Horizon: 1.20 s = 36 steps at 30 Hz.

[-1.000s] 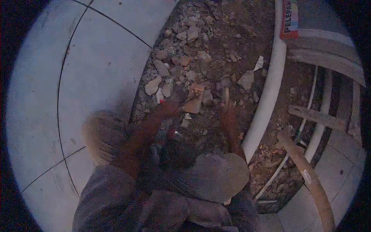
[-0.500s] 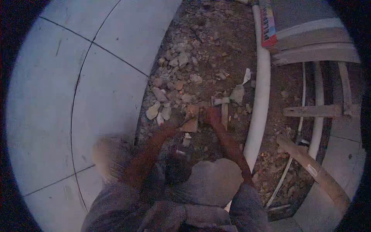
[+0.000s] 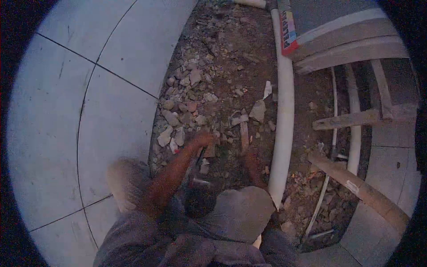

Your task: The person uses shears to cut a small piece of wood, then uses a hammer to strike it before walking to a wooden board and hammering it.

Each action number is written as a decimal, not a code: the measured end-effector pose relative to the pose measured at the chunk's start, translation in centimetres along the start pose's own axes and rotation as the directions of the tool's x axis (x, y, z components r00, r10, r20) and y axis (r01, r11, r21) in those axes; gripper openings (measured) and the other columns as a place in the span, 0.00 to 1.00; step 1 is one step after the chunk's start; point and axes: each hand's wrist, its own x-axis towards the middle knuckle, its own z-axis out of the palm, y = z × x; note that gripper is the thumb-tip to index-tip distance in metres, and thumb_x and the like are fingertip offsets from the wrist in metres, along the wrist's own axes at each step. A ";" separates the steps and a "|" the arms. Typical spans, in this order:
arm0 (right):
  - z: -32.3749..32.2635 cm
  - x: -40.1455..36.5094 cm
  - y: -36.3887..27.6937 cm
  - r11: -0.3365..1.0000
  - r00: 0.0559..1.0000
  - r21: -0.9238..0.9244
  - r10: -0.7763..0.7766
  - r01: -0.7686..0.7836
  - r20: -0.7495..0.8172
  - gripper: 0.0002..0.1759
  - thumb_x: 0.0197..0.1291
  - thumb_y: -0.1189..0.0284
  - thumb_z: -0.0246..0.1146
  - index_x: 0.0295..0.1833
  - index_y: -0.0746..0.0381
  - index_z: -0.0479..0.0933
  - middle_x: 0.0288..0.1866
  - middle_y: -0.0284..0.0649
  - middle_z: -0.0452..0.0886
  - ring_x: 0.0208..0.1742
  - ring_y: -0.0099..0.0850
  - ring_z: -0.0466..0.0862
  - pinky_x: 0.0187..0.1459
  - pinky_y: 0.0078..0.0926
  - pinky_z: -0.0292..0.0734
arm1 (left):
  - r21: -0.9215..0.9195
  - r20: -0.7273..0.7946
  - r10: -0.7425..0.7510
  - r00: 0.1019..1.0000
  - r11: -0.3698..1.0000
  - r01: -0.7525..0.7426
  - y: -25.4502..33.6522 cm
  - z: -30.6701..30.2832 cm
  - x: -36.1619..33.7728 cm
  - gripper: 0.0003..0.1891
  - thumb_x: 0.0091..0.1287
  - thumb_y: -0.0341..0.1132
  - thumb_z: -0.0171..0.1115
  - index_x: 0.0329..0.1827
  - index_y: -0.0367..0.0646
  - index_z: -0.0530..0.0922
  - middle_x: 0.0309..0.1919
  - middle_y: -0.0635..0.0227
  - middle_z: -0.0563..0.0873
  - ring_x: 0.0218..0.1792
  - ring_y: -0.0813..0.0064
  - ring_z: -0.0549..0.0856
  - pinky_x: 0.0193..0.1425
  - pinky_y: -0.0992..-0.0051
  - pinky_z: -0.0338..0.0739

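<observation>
Low over the rubble, my left hand point(image 3: 204, 139) grips a flat reddish-brown brick piece point(image 3: 210, 150), covering its upper part. To the right lies a hammer point(image 3: 244, 133) with a pale head and a wooden handle running toward me. My right hand point(image 3: 251, 159) is closed round the lower end of that handle; its fingers are dim and blurred. Small grey stones lie between my hands. A large pale stone point(image 3: 257, 110) sits just beyond the hammer head.
Broken rubble point(image 3: 175, 115) borders the tiled floor point(image 3: 120, 111) on the left. A thick white pipe point(image 3: 284, 124) runs along the right side. Beyond it are a wooden frame point(image 3: 347, 119), a brown tube-like pole point(image 3: 360, 189) and a box with printed letters point(image 3: 289, 38).
My right hand has drawn back from beside the brick piece to the hammer's handle end. My left hand has moved over the brick piece. The view has shifted slightly right.
</observation>
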 end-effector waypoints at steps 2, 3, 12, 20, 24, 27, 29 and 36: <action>0.9 -0.6 1.0 0.995 0.999 -0.096 -0.032 0.029 -0.027 0.25 0.62 0.57 0.54 0.53 0.70 0.69 0.43 0.50 0.74 0.40 0.43 0.79 0.39 0.44 0.75 | -0.206 -0.108 -0.153 0.982 0.970 0.129 -0.6 1.2 1.3 0.34 0.61 0.54 0.54 0.63 0.39 0.63 0.51 0.46 0.71 0.52 0.55 0.72 0.53 0.57 0.68; 0.7 -1.1 1.3 0.982 0.995 -0.178 -0.074 0.062 -0.061 0.26 0.62 0.57 0.54 0.53 0.69 0.69 0.44 0.50 0.74 0.40 0.43 0.79 0.39 0.44 0.75 | -0.333 -0.167 -0.239 0.956 0.927 0.174 -1.2 2.3 2.4 0.36 0.61 0.55 0.54 0.65 0.38 0.61 0.55 0.46 0.69 0.55 0.54 0.71 0.56 0.57 0.67; -11.0 -2.9 -4.9 0.686 0.870 0.585 0.488 -0.433 0.071 0.33 0.57 0.67 0.62 0.64 0.67 0.59 0.55 0.50 0.69 0.53 0.42 0.74 0.50 0.43 0.73 | -0.292 -0.145 -0.229 0.963 0.939 0.180 16.0 -7.2 -9.1 0.55 0.52 0.68 0.57 0.72 0.38 0.46 0.70 0.48 0.53 0.70 0.52 0.54 0.71 0.59 0.52; -9.5 -1.8 -4.5 0.603 0.947 0.796 0.284 -0.057 -0.148 0.35 0.57 0.66 0.63 0.65 0.68 0.58 0.62 0.54 0.65 0.62 0.47 0.67 0.60 0.43 0.64 | -0.326 0.079 0.260 0.963 0.919 -0.221 20.5 -8.5 -12.4 0.49 0.50 0.65 0.61 0.66 0.34 0.62 0.63 0.46 0.66 0.65 0.53 0.64 0.67 0.62 0.58; -3.5 -3.6 1.1 0.988 0.952 0.144 -0.011 0.058 -0.307 0.33 0.58 0.63 0.62 0.64 0.69 0.60 0.60 0.51 0.67 0.62 0.44 0.67 0.60 0.40 0.64 | -0.302 0.037 0.061 0.997 0.952 -0.047 19.9 -4.9 -11.2 0.47 0.52 0.66 0.59 0.65 0.36 0.63 0.62 0.48 0.68 0.63 0.52 0.67 0.66 0.61 0.61; -5.0 -3.9 0.6 0.922 0.957 0.386 0.106 0.006 -0.269 0.31 0.59 0.60 0.60 0.62 0.68 0.64 0.58 0.49 0.69 0.60 0.40 0.69 0.57 0.36 0.66 | 0.088 -0.068 0.262 0.963 0.963 -0.256 19.8 -3.5 -10.6 0.45 0.52 0.66 0.58 0.63 0.37 0.67 0.61 0.50 0.69 0.62 0.51 0.69 0.65 0.62 0.63; -7.0 -3.5 0.1 0.712 0.949 0.702 0.207 0.020 -0.238 0.30 0.60 0.58 0.59 0.61 0.68 0.66 0.57 0.47 0.71 0.59 0.37 0.70 0.55 0.34 0.67 | -0.501 -0.107 0.249 0.963 0.823 -0.268 17.6 -2.2 -7.1 0.42 0.53 0.67 0.58 0.61 0.41 0.71 0.59 0.51 0.72 0.60 0.54 0.71 0.64 0.61 0.63; -15.6 0.0 -4.4 0.189 0.850 0.909 0.463 -0.372 0.251 0.32 0.60 0.49 0.56 0.58 0.66 0.70 0.50 0.43 0.76 0.50 0.30 0.76 0.49 0.30 0.71 | -0.439 -0.051 0.200 0.979 0.876 -0.202 17.5 -0.8 -6.4 0.34 0.55 0.61 0.60 0.56 0.43 0.75 0.54 0.54 0.77 0.56 0.61 0.76 0.62 0.62 0.66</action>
